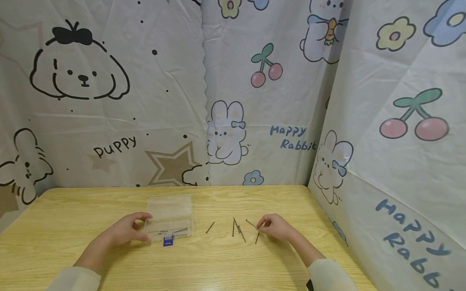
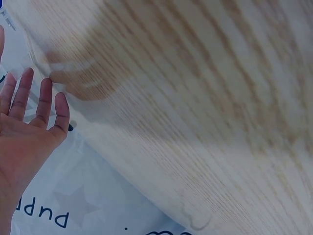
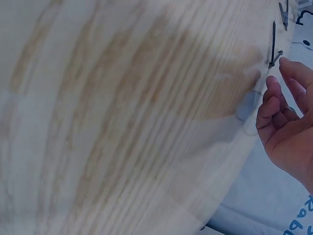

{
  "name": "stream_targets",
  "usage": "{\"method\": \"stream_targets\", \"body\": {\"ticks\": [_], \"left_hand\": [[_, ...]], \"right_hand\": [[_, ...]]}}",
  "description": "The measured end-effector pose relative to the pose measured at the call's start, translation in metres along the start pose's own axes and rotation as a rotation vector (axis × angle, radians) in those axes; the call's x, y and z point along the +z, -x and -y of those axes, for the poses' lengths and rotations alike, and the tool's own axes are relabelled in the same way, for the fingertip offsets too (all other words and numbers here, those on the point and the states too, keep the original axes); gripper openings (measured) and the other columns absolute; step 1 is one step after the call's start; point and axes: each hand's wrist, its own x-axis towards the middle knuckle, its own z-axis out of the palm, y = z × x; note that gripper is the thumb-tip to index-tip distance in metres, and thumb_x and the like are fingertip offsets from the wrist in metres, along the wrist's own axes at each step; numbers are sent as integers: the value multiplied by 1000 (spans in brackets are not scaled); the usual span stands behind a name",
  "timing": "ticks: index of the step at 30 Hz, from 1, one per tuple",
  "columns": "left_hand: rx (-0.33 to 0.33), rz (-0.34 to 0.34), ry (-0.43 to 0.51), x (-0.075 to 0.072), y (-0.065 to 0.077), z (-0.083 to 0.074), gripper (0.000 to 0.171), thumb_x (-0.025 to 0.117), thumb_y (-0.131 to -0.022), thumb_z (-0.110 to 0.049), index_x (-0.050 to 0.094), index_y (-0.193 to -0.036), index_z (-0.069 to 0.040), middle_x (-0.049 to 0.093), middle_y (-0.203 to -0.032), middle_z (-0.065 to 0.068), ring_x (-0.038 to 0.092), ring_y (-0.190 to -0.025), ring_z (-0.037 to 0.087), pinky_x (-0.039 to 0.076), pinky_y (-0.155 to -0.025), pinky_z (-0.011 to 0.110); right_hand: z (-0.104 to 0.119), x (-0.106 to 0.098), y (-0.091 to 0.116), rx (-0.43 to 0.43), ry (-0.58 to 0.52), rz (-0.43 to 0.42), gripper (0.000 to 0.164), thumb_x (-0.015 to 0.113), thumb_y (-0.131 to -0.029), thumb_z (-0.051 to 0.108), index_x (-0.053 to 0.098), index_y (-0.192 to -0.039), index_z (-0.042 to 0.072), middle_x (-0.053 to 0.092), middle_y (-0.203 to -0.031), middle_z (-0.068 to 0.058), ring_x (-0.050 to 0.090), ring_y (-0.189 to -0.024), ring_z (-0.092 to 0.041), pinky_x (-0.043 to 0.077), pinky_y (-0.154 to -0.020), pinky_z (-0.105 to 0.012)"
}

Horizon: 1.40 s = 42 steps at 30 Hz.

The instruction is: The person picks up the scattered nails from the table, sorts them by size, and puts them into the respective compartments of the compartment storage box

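Note:
A clear plastic box (image 1: 169,208) with a blue latch (image 1: 168,241) at its front stands left of centre on the table. A few thin metal nails (image 1: 181,230) show inside, near its front. At the box's left side is my left hand (image 1: 125,229), its thumb and fingers spread and touching the edge; the left wrist view shows its fingers (image 2: 45,100) nearly straight. To the right, my right hand (image 1: 275,226) has its fingertips at the end of a loose nail (image 1: 251,223). In the right wrist view the fingers bend loosely beside two nails (image 3: 273,44); a firm pinch is not visible.
Between the box and my right hand lie several loose nails (image 1: 238,229), one nail (image 1: 210,227) apart from the others. They rest on a wood-grain table (image 1: 204,266). Printed cloth (image 1: 174,101) hangs behind the table and along its right side.

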Motion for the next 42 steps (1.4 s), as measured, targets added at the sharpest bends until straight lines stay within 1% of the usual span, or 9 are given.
{"method": "stream_targets", "body": {"ticks": [4, 7, 11, 14, 20, 26, 31, 35, 42], "left_hand": [[2, -6, -6, 0, 0, 0, 78, 81, -70, -32, 46, -132, -1, 43, -134, 29, 50, -107, 39, 50, -77, 40], [6, -12, -2, 0, 0, -1, 79, 82, -69, -32, 46, -132, 0, 45, -131, 28, 51, -102, 33, 49, -74, 36], [15, -12, 14, 1, 0, -2, 81, 82, -69, -32, 46, -132, 2, 46, -128, 28, 52, -97, 27, 46, -71, 32], [18, -16, 23, 1, 0, -3, 80, 82, -69, -31, 46, -132, 2, 46, -128, 28, 52, -96, 26, 45, -70, 31], [16, -21, 8, 1, 0, -2, 80, 82, -69, -31, 46, -132, 2, 47, -128, 28, 51, -96, 27, 45, -70, 32], [14, -19, 3, 1, 1, -1, 80, 82, -69, -31, 46, -132, 1, 47, -128, 27, 51, -98, 28, 46, -71, 32], [15, -16, 1, 1, 1, -1, 80, 82, -69, -32, 46, -132, 1, 46, -128, 28, 52, -99, 29, 47, -72, 33], [13, -13, -4, 1, 1, 0, 81, 82, -69, -33, 45, -132, 1, 47, -128, 27, 52, -101, 31, 48, -75, 36], [4, -19, 2, 2, 0, 1, 81, 82, -69, -33, 46, -133, 0, 46, -129, 27, 51, -102, 30, 48, -74, 34]], "right_hand": [[-4, 1, 2, -4, -7, 11, 12, 65, -84, 8, 68, -95, 4, 54, -75, -2, 44, -65, -13, 37, -55, -22], [-5, 1, 3, -4, -21, 27, 11, 64, -85, 6, 67, -95, 4, 53, -72, -1, 44, -59, -11, 37, -51, -21], [-4, 1, 4, -3, -27, 40, 9, 64, -85, 6, 67, -93, 3, 52, -68, 1, 44, -54, -8, 37, -48, -21], [-4, 0, 5, -11, -9, 42, 7, 65, -85, 8, 67, -91, 4, 53, -67, 1, 45, -55, -9, 38, -49, -21], [-5, -1, 8, -21, 25, 59, 5, 67, -85, 12, 67, -86, 7, 54, -66, 2, 45, -56, -8, 38, -50, -20], [-6, 0, 9, -45, -7, 94, 6, 66, -86, 11, 66, -86, 5, 58, -69, 0, 47, -57, -7, 40, -51, -20], [-6, 1, 8, -64, 6, 84, 8, 63, -88, 13, 67, -87, 6, 53, -66, 4, 44, -55, -4, 38, -50, -18], [-3, 1, 5, -74, 17, 70, 10, 62, -89, 14, 66, -89, 6, 50, -66, 4, 42, -54, -4, 36, -49, -18], [10, 3, -3, -60, 13, 73, 11, 61, -90, 17, 67, -91, 7, 52, -70, 1, 42, -55, -9, 36, -48, -21]]}}
